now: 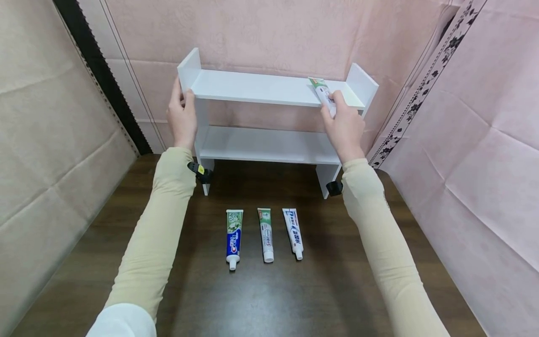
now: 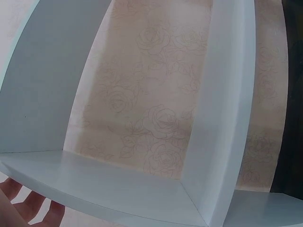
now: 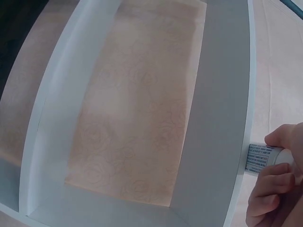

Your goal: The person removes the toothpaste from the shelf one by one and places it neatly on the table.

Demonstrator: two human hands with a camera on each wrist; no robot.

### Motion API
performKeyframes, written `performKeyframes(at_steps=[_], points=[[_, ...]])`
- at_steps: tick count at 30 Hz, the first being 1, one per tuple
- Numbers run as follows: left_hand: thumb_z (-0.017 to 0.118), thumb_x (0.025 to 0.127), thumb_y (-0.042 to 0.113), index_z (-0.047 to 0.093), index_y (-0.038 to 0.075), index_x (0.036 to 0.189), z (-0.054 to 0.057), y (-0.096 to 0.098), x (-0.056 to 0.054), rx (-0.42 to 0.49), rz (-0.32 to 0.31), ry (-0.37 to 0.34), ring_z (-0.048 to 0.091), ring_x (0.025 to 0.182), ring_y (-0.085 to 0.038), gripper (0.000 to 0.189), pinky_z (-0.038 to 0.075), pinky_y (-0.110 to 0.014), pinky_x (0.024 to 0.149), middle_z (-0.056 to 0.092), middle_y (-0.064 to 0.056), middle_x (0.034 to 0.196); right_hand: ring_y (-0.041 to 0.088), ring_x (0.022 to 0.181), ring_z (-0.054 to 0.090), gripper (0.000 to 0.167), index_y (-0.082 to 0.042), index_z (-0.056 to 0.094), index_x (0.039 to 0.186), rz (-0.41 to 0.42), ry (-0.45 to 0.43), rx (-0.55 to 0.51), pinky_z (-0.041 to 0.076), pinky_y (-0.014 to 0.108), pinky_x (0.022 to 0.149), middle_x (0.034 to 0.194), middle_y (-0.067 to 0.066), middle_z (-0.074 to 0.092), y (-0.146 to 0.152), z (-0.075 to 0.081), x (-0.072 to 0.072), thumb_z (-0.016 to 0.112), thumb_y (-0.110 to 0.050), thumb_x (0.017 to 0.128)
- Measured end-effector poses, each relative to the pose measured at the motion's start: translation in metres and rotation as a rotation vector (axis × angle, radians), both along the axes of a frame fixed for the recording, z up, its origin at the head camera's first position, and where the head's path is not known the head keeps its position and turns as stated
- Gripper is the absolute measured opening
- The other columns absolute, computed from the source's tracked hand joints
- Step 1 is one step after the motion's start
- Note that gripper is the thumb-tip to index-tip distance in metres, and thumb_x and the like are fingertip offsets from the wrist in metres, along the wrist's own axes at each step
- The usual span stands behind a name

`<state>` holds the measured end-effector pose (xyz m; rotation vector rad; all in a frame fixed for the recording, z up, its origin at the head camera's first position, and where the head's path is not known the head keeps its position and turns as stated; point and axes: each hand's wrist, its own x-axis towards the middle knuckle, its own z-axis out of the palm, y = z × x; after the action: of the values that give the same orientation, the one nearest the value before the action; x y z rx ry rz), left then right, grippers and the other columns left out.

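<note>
My right hand (image 1: 346, 125) pinches a toothpaste tube (image 1: 322, 96) by its cap end, its green and white flat end over the top board of a white two-tier shelf (image 1: 265, 86). In the right wrist view, the tube (image 3: 258, 158) shows between thumb and fingers beside the edge of the top board. My left hand (image 1: 183, 120) holds the shelf's left side panel; in the left wrist view its fingers (image 2: 35, 205) lie along the panel's outer side. In front of the shelf lie a blue and green tube (image 1: 234, 238), a green and white tube (image 1: 266, 236) and a white and blue tube (image 1: 293, 233).
The shelf stands on a dark wooden table (image 1: 261, 299); its lower board (image 1: 269, 144) is under the top one. Pale pink patterned cloth (image 1: 278, 37) hangs behind, with more cloth on both sides. A black strip (image 1: 105, 79) runs down the left cloth.
</note>
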<state>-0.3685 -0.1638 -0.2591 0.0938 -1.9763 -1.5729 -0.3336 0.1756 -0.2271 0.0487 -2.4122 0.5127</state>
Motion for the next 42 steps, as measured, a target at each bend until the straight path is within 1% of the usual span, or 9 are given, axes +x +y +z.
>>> performKeyframes(at_steps=[9,15,19,24,29,34,38,42], points=[[0.038,0.102,0.04,0.03,0.044,0.149,0.001,0.001,0.0,0.003,0.008,0.005,0.053,0.116,-0.011,0.048,0.042,-0.03,0.094,0.053,0.002,0.143,0.034,0.067,0.059,0.036,-0.014,0.053,0.125,0.012,0.006,-0.038,0.031,0.032,0.051,0.095,0.024,0.071,-0.001,-0.004,0.006,0.043,-0.034,0.098],[0.038,0.102,0.04,0.031,0.045,0.148,0.0,0.001,0.0,0.0,0.014,0.001,0.054,0.115,-0.011,0.048,0.042,-0.03,0.092,0.054,0.002,0.142,0.034,0.064,0.058,0.036,-0.013,0.054,0.125,0.014,0.032,-0.042,0.031,0.031,0.05,0.092,0.023,0.071,-0.002,-0.007,0.009,0.043,-0.032,0.097],[0.038,0.102,0.041,0.03,0.046,0.148,0.0,0.0,0.0,-0.002,0.014,-0.005,0.054,0.116,-0.01,0.048,0.042,-0.03,0.094,0.054,0.002,0.142,0.035,0.063,0.058,0.035,-0.014,0.055,0.124,0.011,0.051,-0.041,0.031,0.033,0.05,0.088,0.023,0.071,-0.002,-0.01,0.011,0.044,-0.033,0.097],[0.037,0.102,0.041,0.028,0.046,0.149,-0.001,-0.001,-0.001,0.001,-0.001,-0.014,0.052,0.119,-0.009,0.048,0.041,-0.03,0.098,0.052,0.003,0.144,0.034,0.06,0.056,0.034,-0.014,0.056,0.123,0.018,0.085,-0.036,0.03,0.034,0.049,0.081,0.021,0.07,-0.001,-0.014,0.012,0.046,-0.034,0.097],[0.038,0.102,0.041,0.028,0.045,0.149,-0.001,-0.001,-0.002,0.001,-0.003,-0.016,0.052,0.121,-0.01,0.048,0.041,-0.031,0.099,0.052,0.004,0.145,0.033,0.056,0.054,0.035,-0.013,0.055,0.123,0.025,0.098,-0.018,0.029,0.034,0.048,0.077,0.021,0.069,0.001,-0.017,0.016,0.045,-0.034,0.098],[0.039,0.102,0.042,0.03,0.043,0.149,0.0,0.0,-0.002,0.011,0.003,-0.019,0.053,0.12,-0.011,0.049,0.042,-0.031,0.098,0.052,0.003,0.144,0.033,0.055,0.054,0.035,-0.014,0.055,0.124,0.016,0.093,-0.003,0.03,0.034,0.047,0.076,0.02,0.068,0.002,-0.02,0.02,0.043,-0.035,0.098],[0.039,0.102,0.042,0.03,0.044,0.149,0.0,-0.001,-0.001,0.016,0.005,-0.024,0.053,0.119,-0.01,0.048,0.042,-0.031,0.097,0.053,0.003,0.143,0.034,0.056,0.056,0.035,-0.015,0.055,0.125,0.01,0.096,-0.011,0.031,0.034,0.048,0.08,0.021,0.07,0.003,-0.022,0.024,0.044,-0.034,0.097],[0.039,0.102,0.042,0.029,0.046,0.148,0.0,-0.002,0.001,0.017,-0.008,-0.032,0.052,0.121,-0.01,0.048,0.041,-0.032,0.1,0.051,0.004,0.145,0.035,0.057,0.057,0.035,-0.016,0.055,0.125,0.011,0.111,-0.027,0.031,0.035,0.049,0.086,0.022,0.071,0.004,-0.026,0.03,0.046,-0.034,0.097]])
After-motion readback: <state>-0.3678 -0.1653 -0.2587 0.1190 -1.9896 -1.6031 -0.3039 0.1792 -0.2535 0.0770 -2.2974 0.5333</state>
